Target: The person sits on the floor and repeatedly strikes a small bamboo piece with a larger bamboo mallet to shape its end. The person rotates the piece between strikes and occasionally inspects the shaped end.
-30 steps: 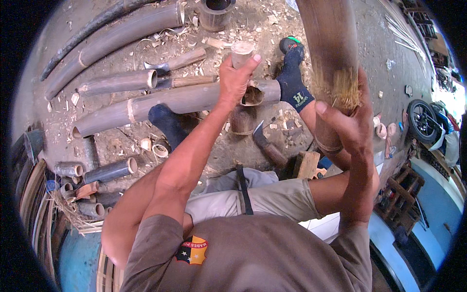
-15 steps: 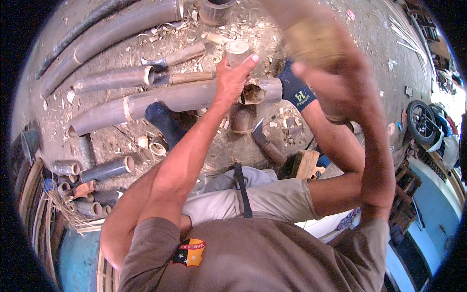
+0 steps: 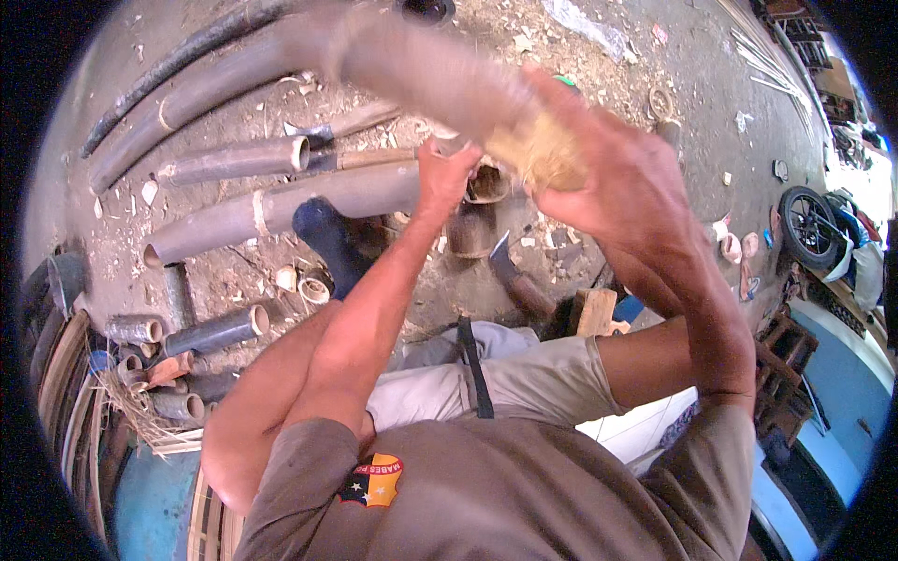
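A long grey bamboo pole [image 3: 337,194] lies across in front of me, with an opening cut in its upper side near the right end. My left hand [image 3: 441,178] is closed around the upright handle of a chisel [image 3: 453,144] beside that opening. The mallet mostly hides the handle's top, and the blade is hardly visible. My right hand [image 3: 622,178] grips a thick bamboo mallet [image 3: 421,79] by its yellowish wrapped part. Blurred by motion, the mallet slants up to the left over the chisel. A short dark bamboo stump [image 3: 474,229] stands under the pole.
My dark-socked left foot [image 3: 329,238] presses against the pole. Beyond lie a shorter bamboo tube [image 3: 238,161] and an axe [image 3: 351,123]. A bladed hand tool [image 3: 519,280] and a wood block [image 3: 595,310] are nearer me. Cut tubes [image 3: 217,332] lie at left among chips.
My right hand has swung the mallet down and leftward from its raised place at upper right, and it now covers the chisel's top. My left hand keeps its grip on the chisel.
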`<state>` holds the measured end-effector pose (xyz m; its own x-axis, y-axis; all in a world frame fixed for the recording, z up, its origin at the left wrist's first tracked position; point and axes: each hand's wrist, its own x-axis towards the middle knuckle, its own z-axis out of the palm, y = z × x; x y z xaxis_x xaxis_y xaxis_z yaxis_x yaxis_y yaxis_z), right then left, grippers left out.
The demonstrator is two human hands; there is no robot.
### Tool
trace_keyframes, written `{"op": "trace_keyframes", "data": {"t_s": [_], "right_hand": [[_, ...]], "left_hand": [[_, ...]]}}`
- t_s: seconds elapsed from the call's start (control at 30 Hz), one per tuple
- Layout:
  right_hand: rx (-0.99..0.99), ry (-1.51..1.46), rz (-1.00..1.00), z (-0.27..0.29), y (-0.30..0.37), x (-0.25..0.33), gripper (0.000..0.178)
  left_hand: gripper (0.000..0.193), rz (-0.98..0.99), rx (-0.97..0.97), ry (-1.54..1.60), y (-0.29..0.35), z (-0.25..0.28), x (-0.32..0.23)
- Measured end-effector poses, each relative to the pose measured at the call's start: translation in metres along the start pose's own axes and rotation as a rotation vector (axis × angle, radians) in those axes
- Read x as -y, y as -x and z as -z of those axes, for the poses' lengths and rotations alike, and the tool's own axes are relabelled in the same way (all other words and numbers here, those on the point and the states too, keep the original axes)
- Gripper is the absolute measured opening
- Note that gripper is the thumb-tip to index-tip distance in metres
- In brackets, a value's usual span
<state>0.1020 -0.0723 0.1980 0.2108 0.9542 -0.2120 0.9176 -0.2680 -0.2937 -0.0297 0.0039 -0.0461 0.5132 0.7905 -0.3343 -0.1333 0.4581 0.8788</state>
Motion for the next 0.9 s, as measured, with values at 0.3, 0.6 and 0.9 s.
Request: {"op": "trace_keyframes", "data": {"t_s": [0.3, 0.6, 0.9], "right_hand": [[0.018, -0.065, -0.009, -0.015, 0.023, 0.004, 0.1], [-0.151, -0.214, -0.042, -0.039, 0.063, 0.008, 0.105], [0.015, -0.363, -0.357, -0.045, 0.081, 0.001, 0.109]], "left_hand": [[0.039, -0.254, 0.116, -0.136, 0.017, 0.002, -0.004], [0.041, -0.176, 0.251, -0.132, 0.033, 0.007, 0.01], [0.032, -0.029, 0.125, -0.163, 0.018, -0.005, -0.018]]}}
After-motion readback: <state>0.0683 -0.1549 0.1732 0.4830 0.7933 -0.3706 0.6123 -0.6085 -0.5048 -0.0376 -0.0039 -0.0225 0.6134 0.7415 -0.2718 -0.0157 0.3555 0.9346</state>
